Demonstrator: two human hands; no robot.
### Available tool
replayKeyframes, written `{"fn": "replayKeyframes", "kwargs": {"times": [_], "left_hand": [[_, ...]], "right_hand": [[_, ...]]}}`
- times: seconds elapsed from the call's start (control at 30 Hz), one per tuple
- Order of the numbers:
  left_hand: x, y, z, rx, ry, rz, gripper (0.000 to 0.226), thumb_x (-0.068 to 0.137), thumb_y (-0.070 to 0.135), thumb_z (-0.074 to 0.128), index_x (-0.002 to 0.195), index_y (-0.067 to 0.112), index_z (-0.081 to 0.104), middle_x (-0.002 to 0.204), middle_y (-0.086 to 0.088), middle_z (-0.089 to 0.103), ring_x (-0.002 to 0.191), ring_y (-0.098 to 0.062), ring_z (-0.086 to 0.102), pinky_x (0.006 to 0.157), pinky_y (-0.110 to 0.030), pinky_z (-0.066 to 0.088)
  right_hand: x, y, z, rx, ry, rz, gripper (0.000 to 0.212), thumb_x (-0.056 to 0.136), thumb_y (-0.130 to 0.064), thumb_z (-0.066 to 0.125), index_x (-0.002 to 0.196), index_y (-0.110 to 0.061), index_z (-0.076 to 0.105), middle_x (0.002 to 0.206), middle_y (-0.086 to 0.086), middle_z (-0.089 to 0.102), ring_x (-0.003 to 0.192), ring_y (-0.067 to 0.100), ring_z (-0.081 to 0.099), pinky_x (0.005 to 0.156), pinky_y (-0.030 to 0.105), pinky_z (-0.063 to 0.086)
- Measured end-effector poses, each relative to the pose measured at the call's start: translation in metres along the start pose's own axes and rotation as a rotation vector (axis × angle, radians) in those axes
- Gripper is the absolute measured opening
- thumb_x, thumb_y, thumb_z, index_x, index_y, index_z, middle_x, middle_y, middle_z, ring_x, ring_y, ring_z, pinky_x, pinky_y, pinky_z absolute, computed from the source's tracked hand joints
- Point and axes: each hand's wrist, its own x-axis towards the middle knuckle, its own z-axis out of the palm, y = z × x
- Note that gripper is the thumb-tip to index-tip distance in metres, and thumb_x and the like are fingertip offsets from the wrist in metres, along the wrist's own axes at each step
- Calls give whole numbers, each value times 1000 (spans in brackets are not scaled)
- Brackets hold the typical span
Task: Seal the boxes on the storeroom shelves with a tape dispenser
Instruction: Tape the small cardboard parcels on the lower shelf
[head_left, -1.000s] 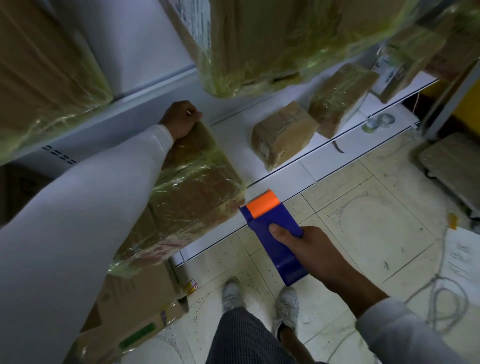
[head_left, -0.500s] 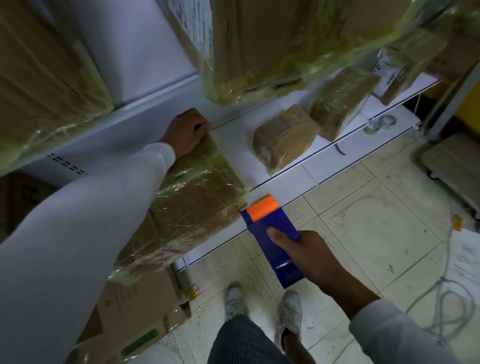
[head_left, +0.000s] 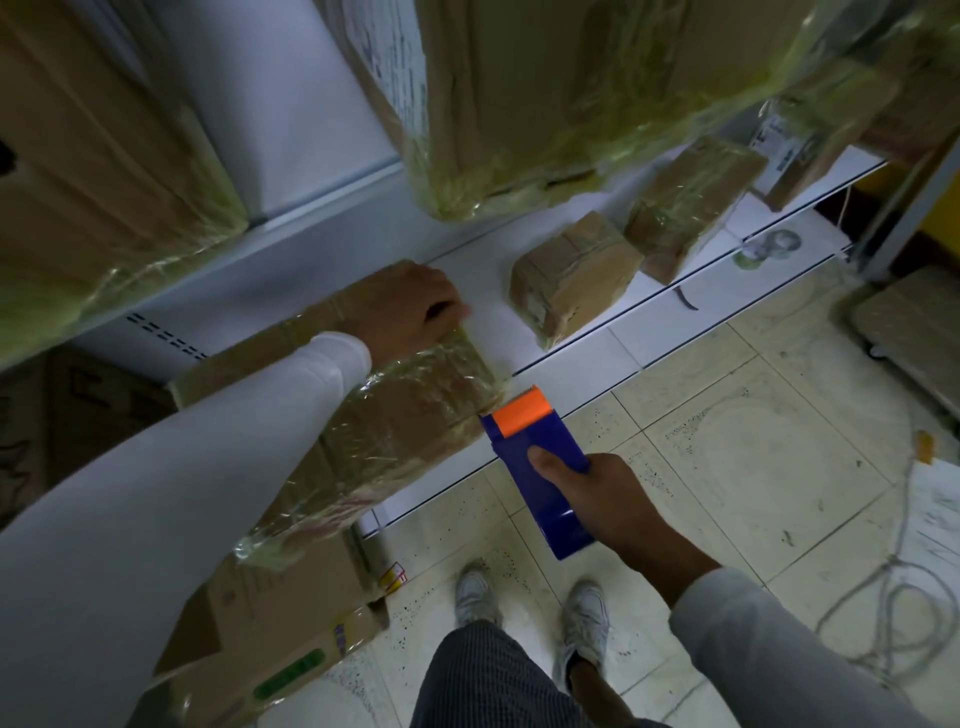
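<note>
So the left hand (head_left: 410, 306) isn't balled up at the far top corner of the wrapped box (head_left: 374, 415) anymore: it now sits lower and more to the right on the box top, knuckles up, fingers curled over the right-hand edge near the middle of the frame. The tape dispenser (head_left: 535, 462) in the right hand (head_left: 608, 499) is closer in, its orange end now right at the box's near right corner instead of hanging a bit off it. More bare cardboard shows on the box top behind the left sleeve (head_left: 208, 467) than before.
</note>
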Motion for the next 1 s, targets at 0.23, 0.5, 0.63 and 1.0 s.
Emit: {"fn": "replayKeyframes", "kwargs": {"times": [0.23,0.5,0.63,1.0], "left_hand": [[11,-5,-11,86,-136,-59,41,99,37,40,61,22,46,65,1,47,72,-25,52,68,-34,37],[-30,53,15,-248,-125,34,23,94,20,56,75,6,58,73,-3,53,72,-21,49,71,-40,41],[-24,52,15,-232,-86,4,25,93,24,56,70,17,50,67,5,48,68,-16,46,71,-38,41],[-28,50,19,-214,-109,-34,32,90,33,48,74,7,57,73,-7,55,77,-22,50,81,-40,39]], "right_hand": [[6,-8,8,28,12,-17,41,88,-51,65,75,-12,62,70,4,66,63,18,64,57,23,47],[18,-18,10,-23,1,-3,53,87,-57,63,89,-4,66,84,13,73,78,27,71,71,34,55],[18,-25,11,-35,-9,10,50,87,-57,63,89,-7,65,81,9,71,73,21,70,64,28,52],[-22,-16,-12,48,-60,49,43,82,-55,71,83,-12,69,76,4,75,63,13,70,57,25,54]]}}
